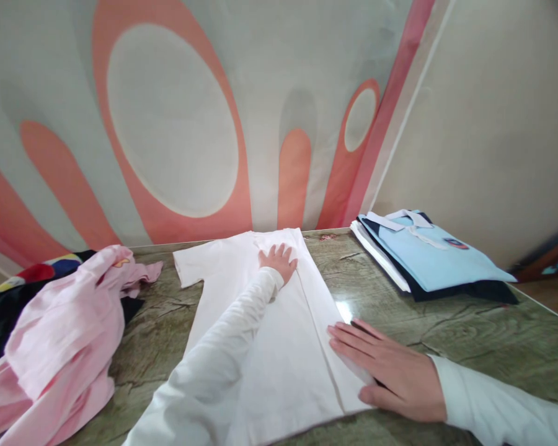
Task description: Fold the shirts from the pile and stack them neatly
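A white T-shirt (pixel 279 347) lies flat on the table, one sleeve spread out to the left. Its right side is folded inward, making a long straight strip. Near the collar, my left hand (pixel 279 263) rests on the cloth with fingers spread. My right hand (pixel 390 368) lies flat over the folded right edge by the hem, its fingers stretched out. Neither hand grips anything. My left sleeve crosses over the shirt and hides part of its left half.
On the left, a crumpled pink garment (pixel 69 334) lies against dark, multicoloured clothing (pixel 0 328). A stack of folded clothes with a light blue collared shirt (pixel 432 248) on top sits at the right. The wood-patterned table (pixel 474 341) meets a painted wall (pixel 260 93) behind.
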### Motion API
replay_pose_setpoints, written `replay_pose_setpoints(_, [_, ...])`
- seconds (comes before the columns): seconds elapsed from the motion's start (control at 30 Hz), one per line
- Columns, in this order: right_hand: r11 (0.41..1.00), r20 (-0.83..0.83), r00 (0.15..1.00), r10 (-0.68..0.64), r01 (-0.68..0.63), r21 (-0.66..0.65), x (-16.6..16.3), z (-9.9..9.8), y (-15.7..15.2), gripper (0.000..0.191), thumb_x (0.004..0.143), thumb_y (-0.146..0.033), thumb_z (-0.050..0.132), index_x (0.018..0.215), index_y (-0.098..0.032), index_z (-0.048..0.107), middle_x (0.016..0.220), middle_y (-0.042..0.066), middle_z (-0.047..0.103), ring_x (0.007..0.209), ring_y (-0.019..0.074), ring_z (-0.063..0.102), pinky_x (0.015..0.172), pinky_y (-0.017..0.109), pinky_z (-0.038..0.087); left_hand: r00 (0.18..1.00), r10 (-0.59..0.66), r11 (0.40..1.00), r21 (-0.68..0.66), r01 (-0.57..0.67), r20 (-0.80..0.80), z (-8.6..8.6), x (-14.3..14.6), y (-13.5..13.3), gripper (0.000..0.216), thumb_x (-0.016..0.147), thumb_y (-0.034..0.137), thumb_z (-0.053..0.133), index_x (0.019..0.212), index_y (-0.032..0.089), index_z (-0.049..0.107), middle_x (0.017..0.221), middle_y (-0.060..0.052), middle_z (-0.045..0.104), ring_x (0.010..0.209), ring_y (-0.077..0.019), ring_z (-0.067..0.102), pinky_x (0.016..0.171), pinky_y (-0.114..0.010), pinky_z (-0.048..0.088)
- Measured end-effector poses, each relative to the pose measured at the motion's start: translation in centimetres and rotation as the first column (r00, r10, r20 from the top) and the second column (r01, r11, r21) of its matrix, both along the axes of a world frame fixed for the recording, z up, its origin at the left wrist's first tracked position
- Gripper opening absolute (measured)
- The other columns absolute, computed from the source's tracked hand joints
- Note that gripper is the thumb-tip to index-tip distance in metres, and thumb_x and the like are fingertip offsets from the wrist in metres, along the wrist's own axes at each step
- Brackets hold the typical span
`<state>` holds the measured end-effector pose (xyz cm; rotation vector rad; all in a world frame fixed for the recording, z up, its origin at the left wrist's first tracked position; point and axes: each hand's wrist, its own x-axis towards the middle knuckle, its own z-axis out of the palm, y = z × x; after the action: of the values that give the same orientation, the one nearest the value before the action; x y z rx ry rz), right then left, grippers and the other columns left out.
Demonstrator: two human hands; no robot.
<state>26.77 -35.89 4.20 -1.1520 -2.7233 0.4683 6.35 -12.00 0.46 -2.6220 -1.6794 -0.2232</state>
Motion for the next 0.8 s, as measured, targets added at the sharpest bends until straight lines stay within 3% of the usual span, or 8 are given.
replay_pose_setpoints(0.1, [0.998,-0.033,0.998,-0.053,0.052,-0.045,0.1,0.8,1.9,0.055,0.089,-0.045,0.03,0.137,-0.021,0.023,0.142,0.006,0.023,0.13,0.0204,0.019,0.107,0.044,0.01,1.0,0.009,1.0,-0.008,-0.009,0.004,0.0,0.0,0.1,0.057,0.085,0.054,0.014,0.134,0.029,0.026,0.144,-0.001,0.018,0.129,-0.0291,0.013,0.098,-0.056,0.011])
replay_pose_setpoints(0.3, [0.995,-0.026,0.995,-0.092,0.093,0.047,-2.6,1.0,6.1,0.064,0.086,-0.051,0.032,0.137,-0.012,0.024,0.143,0.012,0.017,0.131,0.0222,0.013,0.107,0.042,0.014,0.998,0.056,0.998,-0.018,-0.056,0.009,0.1,0.3,1.0,0.057,0.085,0.053,0.015,0.135,0.029,0.026,0.144,0.0,0.018,0.13,-0.0282,0.012,0.099,-0.053,0.011])
replay_pose_setpoints(0.47, [0.992,0.021,0.997,-0.07,0.067,0.103,-4.7,-0.1,5.8,0.066,0.085,-0.054,0.031,0.137,-0.012,0.024,0.143,0.012,0.019,0.131,0.0238,0.014,0.106,0.046,0.014,0.996,0.092,0.996,0.003,-0.092,0.016,0.2,0.4,1.8,0.057,0.085,0.054,0.016,0.134,0.028,0.028,0.144,-0.002,0.018,0.13,-0.0299,0.011,0.098,-0.057,0.013])
replay_pose_setpoints(0.57, [0.988,0.03,0.997,-0.073,0.068,0.135,-4.7,-0.6,5.3,0.064,0.085,-0.053,0.031,0.137,-0.015,0.024,0.142,0.01,0.022,0.13,0.0238,0.016,0.106,0.047,0.014,0.999,0.042,0.999,-0.03,-0.042,-0.002,0.3,-0.1,1.8,0.057,0.085,0.055,0.016,0.134,0.028,0.028,0.144,-0.003,0.018,0.13,-0.0289,0.013,0.098,-0.057,0.013])
replay_pose_setpoints(0.7, [0.984,0.02,0.998,-0.066,0.061,0.168,-4.5,-0.9,5.0,0.062,0.086,-0.05,0.032,0.137,-0.017,0.022,0.142,0.009,0.022,0.13,0.0237,0.017,0.105,0.047,0.015,0.998,-0.054,0.993,-0.108,0.049,-0.042,0.3,-3.2,1.4,0.059,0.084,0.057,0.021,0.135,0.027,0.024,0.145,-0.003,0.015,0.131,-0.0234,0.014,0.102,-0.048,0.016])
replay_pose_setpoints(0.8, [0.983,0.022,0.998,-0.065,0.06,0.172,-4.5,-0.9,4.8,0.061,0.086,-0.049,0.033,0.138,-0.018,0.02,0.142,0.008,0.022,0.13,0.0236,0.017,0.106,0.047,0.015,0.997,0.003,0.99,-0.138,-0.013,-0.078,0.4,-7.7,1.0,0.063,0.082,0.06,0.023,0.136,0.027,0.021,0.145,-0.004,0.012,0.131,-0.0242,0.014,0.102,-0.048,0.015])
